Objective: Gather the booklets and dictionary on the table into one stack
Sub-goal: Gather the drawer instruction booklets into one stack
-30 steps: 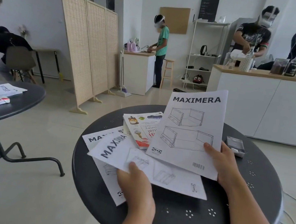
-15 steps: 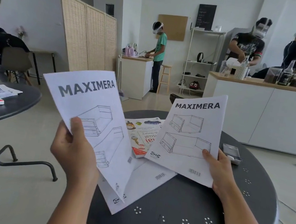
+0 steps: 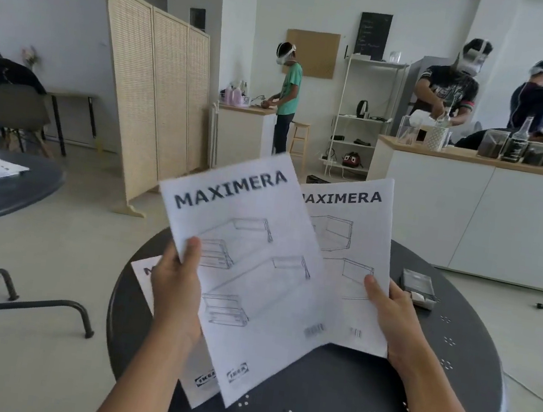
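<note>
L hand (image 3: 177,283) grips front booklet (image 3: 254,272), thumb on cover, held tilted above table (image 3: 359,390). R hand (image 3: 390,315) grips rear booklet (image 3: 354,251) at its right edge; front one overlaps its left side. Third booklet (image 3: 146,279) lies flat on table under L hand, mostly hidden. Dictionary not visible. Small grey box (image 3: 418,287) on table, just beside R hand.
</note>
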A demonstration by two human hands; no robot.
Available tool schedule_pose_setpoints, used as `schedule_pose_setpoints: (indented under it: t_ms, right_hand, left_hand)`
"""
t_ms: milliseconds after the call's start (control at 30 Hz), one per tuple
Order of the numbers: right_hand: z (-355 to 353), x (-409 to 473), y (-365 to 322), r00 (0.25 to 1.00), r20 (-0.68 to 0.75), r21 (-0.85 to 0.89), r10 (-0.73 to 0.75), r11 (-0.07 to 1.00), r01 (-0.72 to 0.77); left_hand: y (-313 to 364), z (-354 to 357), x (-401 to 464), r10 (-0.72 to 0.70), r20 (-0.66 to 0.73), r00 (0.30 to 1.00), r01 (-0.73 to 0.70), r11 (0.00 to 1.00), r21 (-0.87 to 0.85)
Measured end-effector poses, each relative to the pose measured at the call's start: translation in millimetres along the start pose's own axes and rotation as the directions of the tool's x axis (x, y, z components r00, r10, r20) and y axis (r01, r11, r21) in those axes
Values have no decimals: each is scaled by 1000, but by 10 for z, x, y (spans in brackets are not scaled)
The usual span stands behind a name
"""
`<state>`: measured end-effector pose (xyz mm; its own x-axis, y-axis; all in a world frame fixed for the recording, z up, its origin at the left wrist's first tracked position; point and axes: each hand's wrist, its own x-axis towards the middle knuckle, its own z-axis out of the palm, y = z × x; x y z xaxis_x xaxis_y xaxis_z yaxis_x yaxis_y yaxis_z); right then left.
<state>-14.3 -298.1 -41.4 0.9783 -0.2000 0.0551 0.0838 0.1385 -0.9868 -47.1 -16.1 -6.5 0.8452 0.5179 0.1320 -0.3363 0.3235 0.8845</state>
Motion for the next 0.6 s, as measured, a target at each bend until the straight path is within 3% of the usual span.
schedule_pose_setpoints:
  t_ms: [100, 200, 300, 367, 533, 600]
  right_hand:
    - [8, -32, -33, 995, 99, -3, -6, 1000, 6]
    - [21, -47, -39, 975, 223, -14, -17, 1000, 20]
    - [-2, -30, -32, 952, 306, -39, 34, 999, -24]
    - [-10, -29, -45, 953, 303, -18, 28, 1000, -24]
    - [8, -37, -76, 977, 187, 178, -104, 981, 71]
    - [-8, -34, -93, 974, 169, 231, -148, 967, 107]
  left_hand:
    - [-245, 76, 91, -30, 98, 995, 13, 987, 163]
    - [-325, 221, 181, 52, 170, 984, -101, 950, 295]
    - [-357, 384, 259, 57, 342, 938, -201, 893, 402]
    - [-469, 397, 285, -12, 411, 912, -190, 874, 448]
    - [-696, 282, 309, -232, 407, 883, 59, 917, 395]
    - [-702, 301, 293, -207, 472, 857, -18, 903, 430]
